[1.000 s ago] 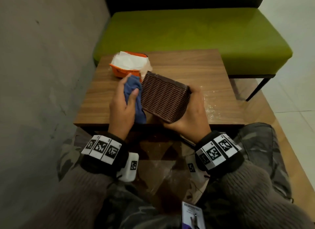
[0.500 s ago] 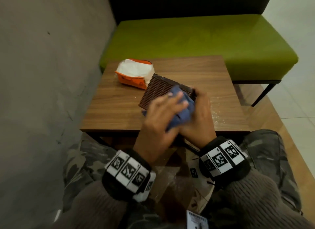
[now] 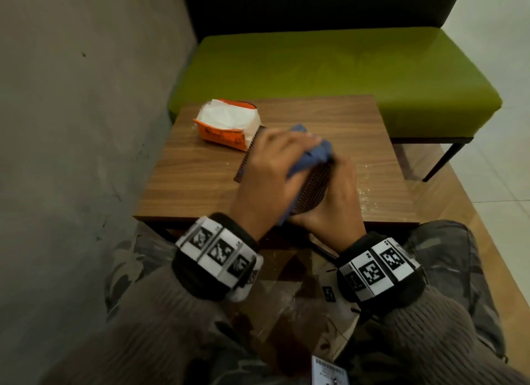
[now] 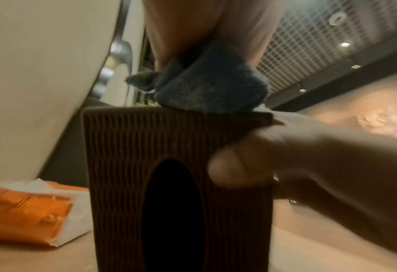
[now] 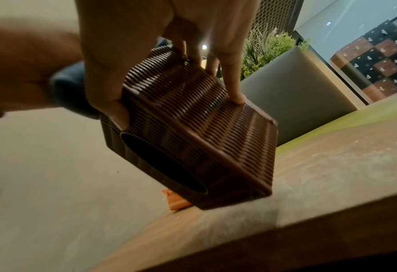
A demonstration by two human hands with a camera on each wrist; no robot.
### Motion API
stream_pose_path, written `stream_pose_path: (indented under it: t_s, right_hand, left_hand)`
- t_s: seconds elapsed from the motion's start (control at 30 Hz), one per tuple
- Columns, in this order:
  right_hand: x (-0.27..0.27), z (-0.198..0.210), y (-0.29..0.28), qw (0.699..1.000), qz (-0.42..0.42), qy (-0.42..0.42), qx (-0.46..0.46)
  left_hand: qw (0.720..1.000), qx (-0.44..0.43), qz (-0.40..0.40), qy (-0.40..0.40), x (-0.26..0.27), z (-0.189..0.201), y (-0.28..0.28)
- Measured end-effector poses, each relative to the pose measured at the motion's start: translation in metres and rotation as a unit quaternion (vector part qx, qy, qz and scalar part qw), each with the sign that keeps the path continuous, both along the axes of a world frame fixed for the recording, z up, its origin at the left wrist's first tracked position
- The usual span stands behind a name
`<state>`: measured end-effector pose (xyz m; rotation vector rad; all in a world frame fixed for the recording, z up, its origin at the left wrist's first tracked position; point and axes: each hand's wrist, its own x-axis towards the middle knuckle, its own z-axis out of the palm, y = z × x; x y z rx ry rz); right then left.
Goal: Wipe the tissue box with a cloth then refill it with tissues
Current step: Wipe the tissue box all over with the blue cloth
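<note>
A brown ribbed tissue box [image 3: 315,183] stands tilted on the wooden table [image 3: 195,178] near its front edge. My right hand [image 3: 335,201] grips its right side, thumb by the dark oval opening [image 5: 162,165] and fingers [image 5: 234,92] on the far face. My left hand [image 3: 269,175] holds a bunched blue cloth [image 3: 314,156] and presses it on the box's upper face. The left wrist view shows the cloth [image 4: 211,88] on the box's top edge [image 4: 169,114]. An orange pack of white tissues [image 3: 229,123] lies open at the table's back left.
A green padded bench [image 3: 329,77] stands just behind the table, with its black leg [image 3: 441,163] at the right. A grey wall [image 3: 71,126] runs close along the left. My knees sit against the table's front edge. Specks of dust [image 3: 364,189] lie on the table at the right.
My left hand carried the cloth from the box's left side up across its upper face toward the far edge. The right hand kept its grip and stood the box more upright.
</note>
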<state>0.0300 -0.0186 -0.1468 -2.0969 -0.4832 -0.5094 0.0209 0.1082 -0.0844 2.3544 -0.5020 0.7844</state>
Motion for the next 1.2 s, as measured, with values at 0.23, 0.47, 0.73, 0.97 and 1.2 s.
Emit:
stream_pose_path:
  t_s: [0.23,0.47,0.73,0.97,1.2]
  right_hand:
    - [-0.005,0.001,0.009,1.000,-0.013,-0.029,-0.002]
    - [-0.005,0.006,0.000,0.997,0.010,-0.070,-0.005]
    - [0.001,-0.001,-0.001,0.999,0.008,-0.011,0.038]
    - [0.011,-0.014,0.001,0.997,0.007,0.065,0.035]
    - [0.000,-0.009,0.001,1.000,0.011,-0.014,0.025]
  left_hand:
    - [1.000,-0.008,-0.004,-0.007,-0.002,0.009,-0.009]
    - [0.969,-0.172,0.179,0.009,0.026,-0.001,0.043]
    - [0.998,-0.024,0.056,-0.020,-0.001,-0.020,0.029]
    - [0.999,-0.007,0.005,-0.039,-0.021,-0.025,-0.001]
    - [0.994,-0.081,0.074,0.014,0.011,-0.024,0.042]
